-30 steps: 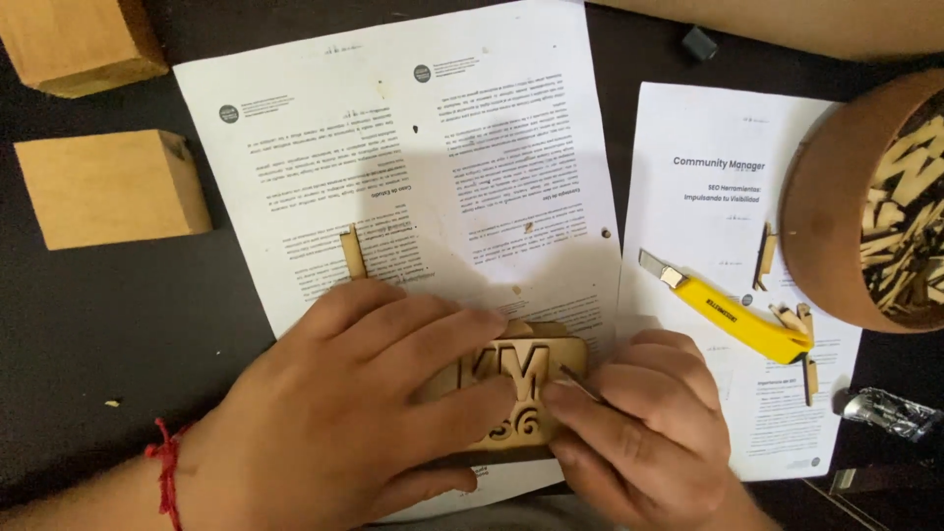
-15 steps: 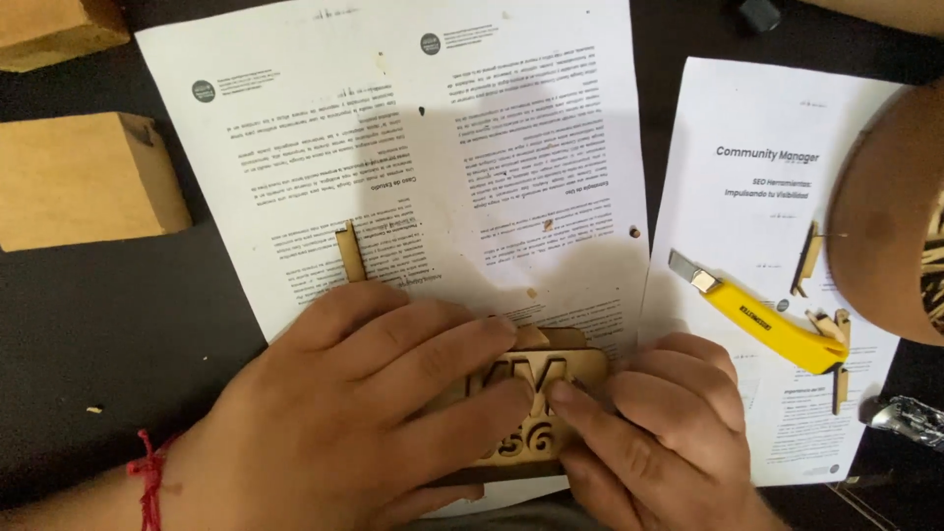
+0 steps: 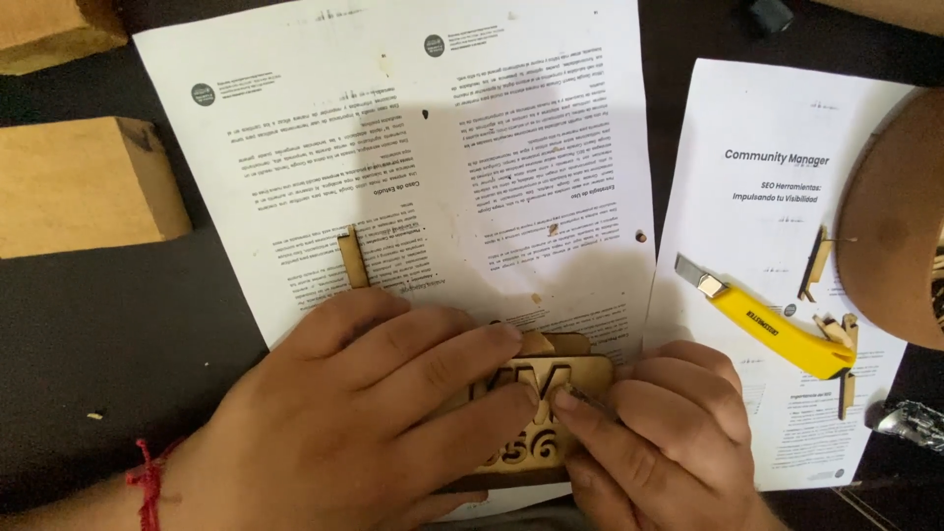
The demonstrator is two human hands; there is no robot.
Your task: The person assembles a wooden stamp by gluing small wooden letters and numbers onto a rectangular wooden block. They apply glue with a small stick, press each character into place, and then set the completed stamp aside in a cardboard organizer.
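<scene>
Two hands pressed down on a small laser-cut wooden plaque (image 3: 531,418) lying on the printed sheets at the near edge of the dark desk (image 3: 98,324). The left hand (image 3: 344,423) lay flat over the plaque's left half, fingers spread and pressing, closed round nothing. The right hand (image 3: 659,442) curled at its right edge, fingertips pinched on a thin dark tool (image 3: 588,401) whose kind I could not make out. The plaque looked thin, light and stiff, its cut-out characters fragile; it seemed best held by its solid outer border.

Under and beyond the plaque lay two white text sheets (image 3: 423,167), each with a small round dark emblem at its far corner. Right of the plaque sat a third white sheet (image 3: 777,147) with a bold heading, carrying a yellow utility knife (image 3: 777,329) and small wooden offcuts (image 3: 831,324). Left of the plaque stood a plain wooden block (image 3: 79,187). A slim wooden strip (image 3: 352,258) lay just beyond the left hand.
</scene>
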